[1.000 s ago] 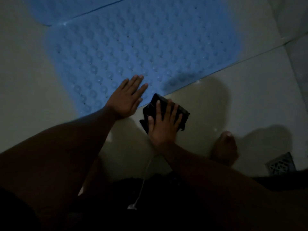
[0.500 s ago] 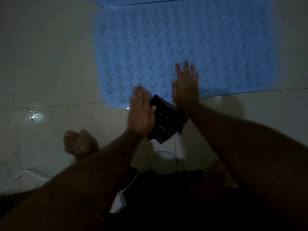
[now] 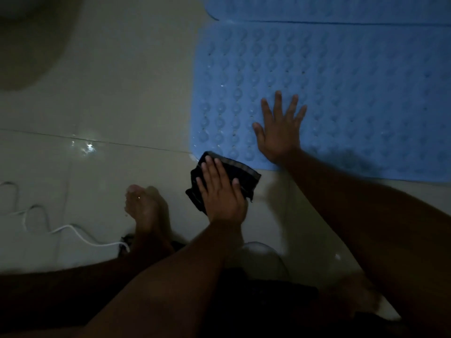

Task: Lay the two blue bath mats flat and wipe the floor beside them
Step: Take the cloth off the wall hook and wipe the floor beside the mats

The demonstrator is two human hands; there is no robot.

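A blue bath mat with raised bumps lies flat on the pale tile floor at the upper right. The edge of a second blue mat adjoins it along the top of the view. My right hand presses flat on the near mat, fingers spread, close to its front edge. My left hand presses with straight fingers on a folded black cloth. The cloth lies on the floor at the mat's front left corner and overlaps its edge slightly.
My bare foot stands on the tiles left of the cloth. A white cable loops over the floor at the lower left. Water glints near a tile joint. A dark rounded shape fills the top left corner.
A second ago my right hand pressed the cloth and my left lay on the mat; the hands have swapped. The view has swung left, so the mat now sits further right.
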